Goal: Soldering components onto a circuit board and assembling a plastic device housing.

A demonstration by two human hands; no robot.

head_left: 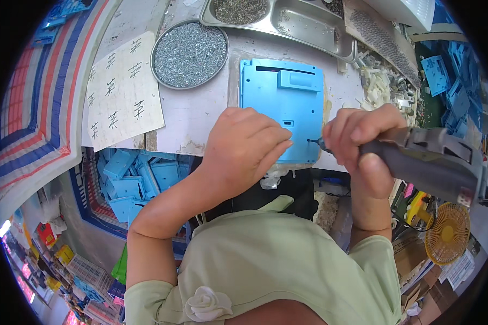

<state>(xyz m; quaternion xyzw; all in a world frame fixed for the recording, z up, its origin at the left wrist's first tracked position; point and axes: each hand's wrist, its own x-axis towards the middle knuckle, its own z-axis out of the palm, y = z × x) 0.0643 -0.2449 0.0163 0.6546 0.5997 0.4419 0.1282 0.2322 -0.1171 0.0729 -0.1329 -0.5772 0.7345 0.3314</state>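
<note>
A light-blue plastic housing (301, 105) lies flat on the bench in front of me, with a slot and a raised rectangle at its far end. My right hand (363, 143) is wrapped round a black electric screwdriver (428, 165). The tool lies nearly level, and its thin bit meets a small hole near the housing's right edge. My left hand (249, 143) is over the housing's near left part, fingers bent together with the tips pressed close. Whether it pinches anything small is hidden.
A round metal tray of small screws (190, 54) stands left of the housing, beside a handwritten paper sheet (124, 92). Behind is a steel compartment tray (303, 27). White plastic parts (382, 86) heap at right. More blue housings (130, 179) fill a bin below left. A yellow fan (446, 233) stands lower right.
</note>
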